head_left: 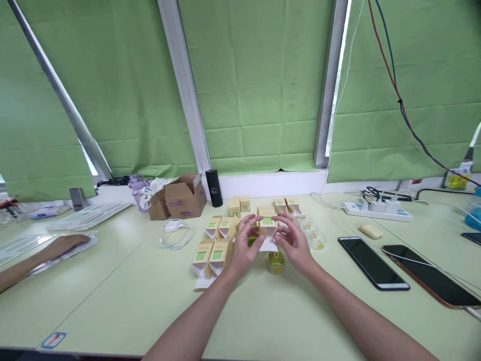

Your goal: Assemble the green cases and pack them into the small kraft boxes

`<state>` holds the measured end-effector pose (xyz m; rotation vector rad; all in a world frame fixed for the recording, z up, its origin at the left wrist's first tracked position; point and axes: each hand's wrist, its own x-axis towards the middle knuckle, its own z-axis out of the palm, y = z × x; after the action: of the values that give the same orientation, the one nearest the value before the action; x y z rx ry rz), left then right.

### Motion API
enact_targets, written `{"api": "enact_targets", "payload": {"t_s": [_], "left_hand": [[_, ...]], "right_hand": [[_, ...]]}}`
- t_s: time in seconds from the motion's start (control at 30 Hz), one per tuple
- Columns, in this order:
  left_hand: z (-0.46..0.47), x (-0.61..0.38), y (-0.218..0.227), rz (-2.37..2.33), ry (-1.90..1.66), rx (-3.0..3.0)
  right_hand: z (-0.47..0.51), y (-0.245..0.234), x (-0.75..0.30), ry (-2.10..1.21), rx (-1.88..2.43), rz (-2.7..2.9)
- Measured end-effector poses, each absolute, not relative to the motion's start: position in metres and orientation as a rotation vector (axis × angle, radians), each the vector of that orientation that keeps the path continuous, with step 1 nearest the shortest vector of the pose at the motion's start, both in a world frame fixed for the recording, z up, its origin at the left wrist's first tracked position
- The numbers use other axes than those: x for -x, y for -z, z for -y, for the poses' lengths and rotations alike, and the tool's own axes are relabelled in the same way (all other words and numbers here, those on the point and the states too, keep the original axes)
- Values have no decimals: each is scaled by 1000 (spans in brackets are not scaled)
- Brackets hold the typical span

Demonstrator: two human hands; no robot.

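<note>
Between my left hand [243, 246] and my right hand [296, 244] is a small kraft box [268, 212] with a green label. My fingers pinch it from both sides, and its white-lined flap hangs open toward me. Just below it on the table stands a small glass jar [276, 263] with yellow-green contents. Another green item, partly hidden, shows behind my left fingers. Several matching boxes [218, 254] with open flaps lie left of my left hand. Clear plastic containers [317, 240] with yellow bits sit beyond my right hand.
More small boxes [240, 204] stand farther back. A cardboard carton [186, 196], a black bottle [214, 188] and a white charger cable [178, 234] are at left. Phones [372, 263] and a power strip [378, 211] lie at right. Another person's arm [48, 254] rests at far left.
</note>
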<state>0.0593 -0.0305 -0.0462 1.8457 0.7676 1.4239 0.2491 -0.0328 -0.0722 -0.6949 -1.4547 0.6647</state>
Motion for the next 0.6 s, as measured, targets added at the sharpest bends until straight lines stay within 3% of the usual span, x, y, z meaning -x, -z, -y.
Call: {"api": "enact_targets", "payload": {"t_s": [0.3, 0.6], "left_hand": [[26, -56, 57, -630, -1238, -1971], [28, -58, 57, -711, -1272, -1959]], "right_hand": [[25, 73, -250, -683, 683, 1311], [30, 69, -247, -762, 716, 1272]]}}
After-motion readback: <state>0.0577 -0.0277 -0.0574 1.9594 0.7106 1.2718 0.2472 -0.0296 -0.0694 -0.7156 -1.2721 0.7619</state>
